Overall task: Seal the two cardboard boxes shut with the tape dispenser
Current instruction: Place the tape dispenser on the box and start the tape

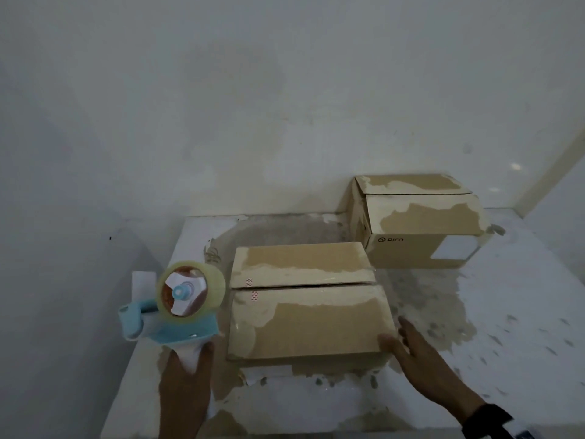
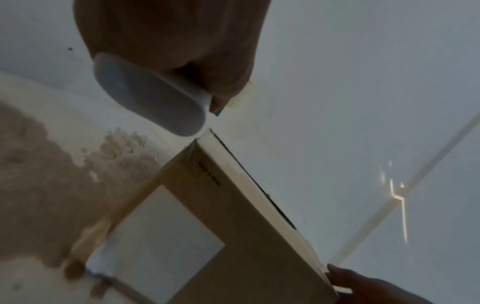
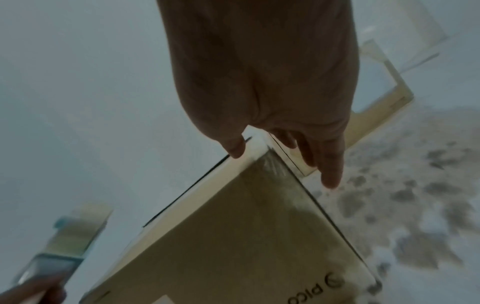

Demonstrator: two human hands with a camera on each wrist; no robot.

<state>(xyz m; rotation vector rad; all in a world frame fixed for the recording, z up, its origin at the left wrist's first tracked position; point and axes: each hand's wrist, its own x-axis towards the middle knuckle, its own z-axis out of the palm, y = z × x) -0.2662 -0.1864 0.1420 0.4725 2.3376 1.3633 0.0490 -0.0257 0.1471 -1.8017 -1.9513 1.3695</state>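
Note:
A blue and white tape dispenser (image 1: 177, 308) with a clear tape roll stands upright left of the near cardboard box (image 1: 310, 299). My left hand (image 1: 186, 372) grips its white handle (image 2: 148, 96) from below. The near box has its two top flaps down with a dark seam between them. My right hand (image 1: 408, 346) rests with straight fingers against that box's front right corner, thumb (image 3: 233, 144) on the top edge. A second cardboard box (image 1: 418, 217), marked PICO, sits further back on the right with its flaps down.
The boxes stand on a white table (image 1: 506, 312) with worn brown patches. A pale wall (image 1: 253, 106) rises directly behind it, and the table's left edge runs beside the dispenser. A dark wrist strap (image 1: 487, 419) shows on my right arm.

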